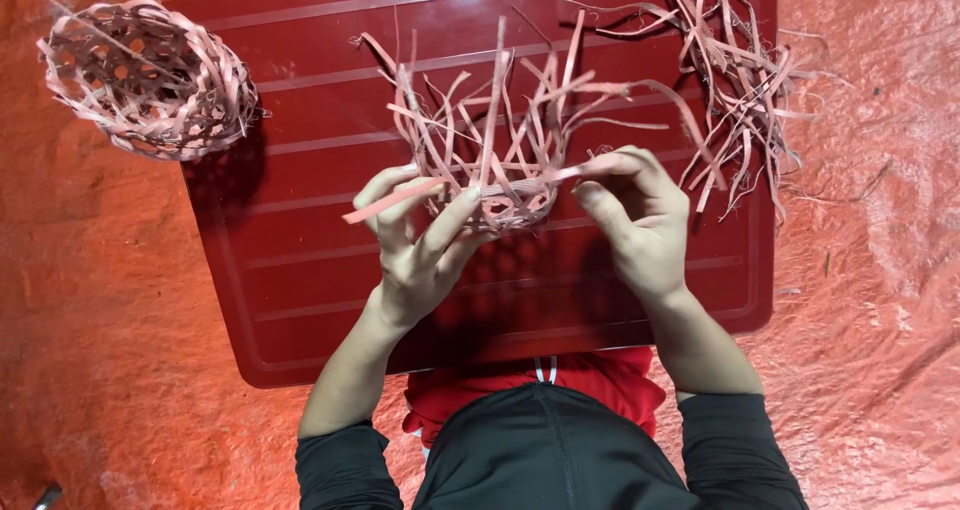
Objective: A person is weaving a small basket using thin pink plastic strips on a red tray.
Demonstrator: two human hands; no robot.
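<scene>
Head view is looking straight down at two bare hands working over a dark red tray (300, 300), which is lying on an orange-red sheet (860, 270). Between the hands is sitting a half-woven basket (500, 195), its base closed in an open lattice and its pale strips standing loose and fanning upward, away from the person.

The left hand (420, 235) is cupping the near-left side of the basket, fingers spread fairly wide, with one flat strip (385, 202) running across the fingers and poking out to the left of them. The right hand (640, 215) is pinching narrow: thumb and forefinger are closing on the end of a strip that is running sideways from the basket's rim toward that hand.

Beyond the right hand, up and to its right, a heap of loose strips (735, 80) is lying partly on the tray and partly spilling onto the sheet. Well to the left of the left hand, off the tray's corner, a finished round basket (150, 80) is resting on the sheet.

By my judgement, the step in hand is weaving a horizontal strip around the uprights to build the wall. The next move seems to be calling for the right hand to thread the pinched strip past the next upright while the left hand is bracing the basket, keeping tension so the lattice is not loosening.
</scene>
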